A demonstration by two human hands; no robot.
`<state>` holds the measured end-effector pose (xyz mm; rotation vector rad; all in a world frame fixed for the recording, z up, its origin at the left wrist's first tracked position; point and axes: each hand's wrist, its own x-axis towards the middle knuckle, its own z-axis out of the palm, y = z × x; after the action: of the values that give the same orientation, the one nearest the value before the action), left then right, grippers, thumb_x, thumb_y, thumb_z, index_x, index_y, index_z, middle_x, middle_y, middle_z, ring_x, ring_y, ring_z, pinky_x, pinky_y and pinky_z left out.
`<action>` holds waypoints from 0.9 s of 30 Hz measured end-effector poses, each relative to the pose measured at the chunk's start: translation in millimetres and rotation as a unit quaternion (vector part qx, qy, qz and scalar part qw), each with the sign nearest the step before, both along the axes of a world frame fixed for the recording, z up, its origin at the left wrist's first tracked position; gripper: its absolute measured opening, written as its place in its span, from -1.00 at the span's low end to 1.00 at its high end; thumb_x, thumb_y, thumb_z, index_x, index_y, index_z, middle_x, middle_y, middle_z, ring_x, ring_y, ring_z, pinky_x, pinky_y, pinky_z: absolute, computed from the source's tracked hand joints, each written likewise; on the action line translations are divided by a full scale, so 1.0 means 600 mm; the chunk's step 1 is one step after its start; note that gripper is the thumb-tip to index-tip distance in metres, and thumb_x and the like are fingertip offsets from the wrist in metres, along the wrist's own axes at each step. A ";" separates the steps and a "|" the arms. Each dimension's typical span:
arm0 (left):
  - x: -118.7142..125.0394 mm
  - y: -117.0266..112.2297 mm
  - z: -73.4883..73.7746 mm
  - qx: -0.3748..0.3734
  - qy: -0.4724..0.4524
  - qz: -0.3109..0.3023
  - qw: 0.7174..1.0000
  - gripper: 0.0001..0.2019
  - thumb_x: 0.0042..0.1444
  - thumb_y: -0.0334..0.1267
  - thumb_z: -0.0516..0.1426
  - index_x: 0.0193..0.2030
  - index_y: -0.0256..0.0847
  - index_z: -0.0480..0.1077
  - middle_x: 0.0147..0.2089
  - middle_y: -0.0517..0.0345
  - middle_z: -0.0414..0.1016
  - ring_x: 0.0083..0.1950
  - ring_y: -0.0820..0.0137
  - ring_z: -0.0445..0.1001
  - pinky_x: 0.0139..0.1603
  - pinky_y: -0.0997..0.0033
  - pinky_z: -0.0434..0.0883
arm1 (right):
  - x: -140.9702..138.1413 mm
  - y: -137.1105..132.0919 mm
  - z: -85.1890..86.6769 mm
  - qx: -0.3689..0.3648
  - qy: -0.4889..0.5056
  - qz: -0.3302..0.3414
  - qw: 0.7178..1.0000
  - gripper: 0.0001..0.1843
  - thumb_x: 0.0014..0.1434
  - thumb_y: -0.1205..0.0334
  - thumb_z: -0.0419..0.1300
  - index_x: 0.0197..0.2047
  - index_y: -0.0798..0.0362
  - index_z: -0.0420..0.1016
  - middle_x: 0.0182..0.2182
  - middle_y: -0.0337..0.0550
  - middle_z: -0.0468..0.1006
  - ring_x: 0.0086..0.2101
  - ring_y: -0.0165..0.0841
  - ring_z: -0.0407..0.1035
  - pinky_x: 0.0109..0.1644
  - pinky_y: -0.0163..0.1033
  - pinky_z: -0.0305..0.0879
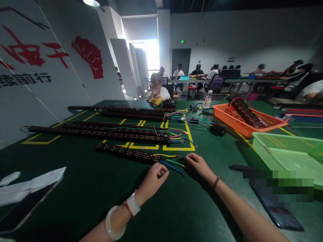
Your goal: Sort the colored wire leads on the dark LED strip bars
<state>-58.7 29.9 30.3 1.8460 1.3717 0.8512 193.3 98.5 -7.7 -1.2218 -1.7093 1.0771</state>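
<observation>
Green matting covers the table (83,188), marked with yellow tape lines (176,148). Nearest to me lies a short dark terminal strip (123,152), flat on the mat and running away to the left, with a yellow wire (165,155), a green wire (174,163) and a blue wire (173,169) trailing from its right end. My left hand (155,176) rests on the mat just beside the blue wire, fingers curled in against the thumb; I cannot tell whether anything is caught between them. It carries a white bangle (114,223) and a white wristband (133,204). My right hand (199,164) lies palm down, fingers loosely spread and slightly bent, fingertips on the mat close to the free ends of the wires and gripping nothing; a beaded bracelet (215,182) sits at its wrist. Beyond the short strip, several longer strips (101,133) lie side by side across the taped area, their coloured leads bunched at the right. To the right stands an orange basket (227,118) holding more strips, and nearer, a pale green basket (285,153). A clear bottle (207,99) stands behind the orange basket. A dark phone (277,210) lies by my right forearm, and white paper (35,184) lies at the left edge. A person (156,88) sits at the far side of the table; others sit at tables behind.
</observation>
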 end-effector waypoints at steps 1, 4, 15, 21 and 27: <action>-0.023 0.003 -0.004 0.039 0.019 0.064 0.997 -0.71 0.09 -0.03 0.05 -0.21 -0.20 0.38 -0.12 0.02 0.37 -0.15 0.33 0.40 -0.11 0.28 0.37 | 0.000 -0.002 0.002 -0.005 -0.001 0.005 1.000 -0.66 0.15 -0.06 0.08 -0.26 0.06 0.42 -0.37 -0.20 0.45 -0.35 -0.37 0.31 -0.28 -0.31 0.22; -0.100 0.016 -0.020 0.127 0.069 0.226 0.963 -0.43 -0.03 0.06 0.13 0.06 -0.23 0.22 0.15 -0.14 0.17 0.19 0.14 0.21 0.16 0.09 0.23 | 0.000 -0.004 0.008 -0.007 -0.004 0.015 1.000 -0.67 0.16 -0.04 0.08 -0.25 0.06 0.43 -0.36 -0.19 0.46 -0.34 -0.36 0.32 -0.25 -0.30 0.23; -0.180 0.075 -0.011 -0.072 0.257 0.314 0.911 0.14 -0.21 0.29 0.13 0.35 -0.33 -0.31 0.38 -0.44 -0.33 0.38 -0.07 -0.28 0.30 -0.11 -0.17 | -0.002 -0.005 0.009 -0.006 -0.007 0.013 1.000 -0.68 0.18 0.00 0.06 -0.17 0.05 0.42 -0.28 -0.17 0.48 -0.30 -0.35 0.34 -0.22 -0.29 0.26; -0.180 0.104 -0.022 -0.040 0.253 0.338 0.905 0.15 -0.20 0.29 0.12 0.35 -0.38 -0.33 0.37 -0.52 -0.32 0.39 -0.06 -0.32 0.29 -0.10 -0.16 | 0.001 -0.003 0.005 -0.006 -0.014 0.014 1.000 -0.68 0.18 0.00 0.06 -0.11 0.03 0.40 -0.23 -0.17 0.50 -0.26 -0.34 0.37 -0.18 -0.27 0.28; -0.171 0.143 -0.020 0.022 0.197 0.354 0.914 0.15 -0.24 0.25 0.18 0.34 -0.36 -0.29 0.36 -0.53 -0.36 0.38 -0.12 -0.28 0.27 -0.09 -0.06 | 0.001 0.000 0.001 0.004 -0.011 0.016 1.000 -0.69 0.19 0.01 0.06 -0.14 0.03 0.43 -0.23 -0.18 0.51 -0.23 -0.33 0.37 -0.12 -0.27 0.26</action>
<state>-161.2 116.0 18.4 1.5990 2.3761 0.8702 193.9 98.4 -7.4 -1.2096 -1.7530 1.0784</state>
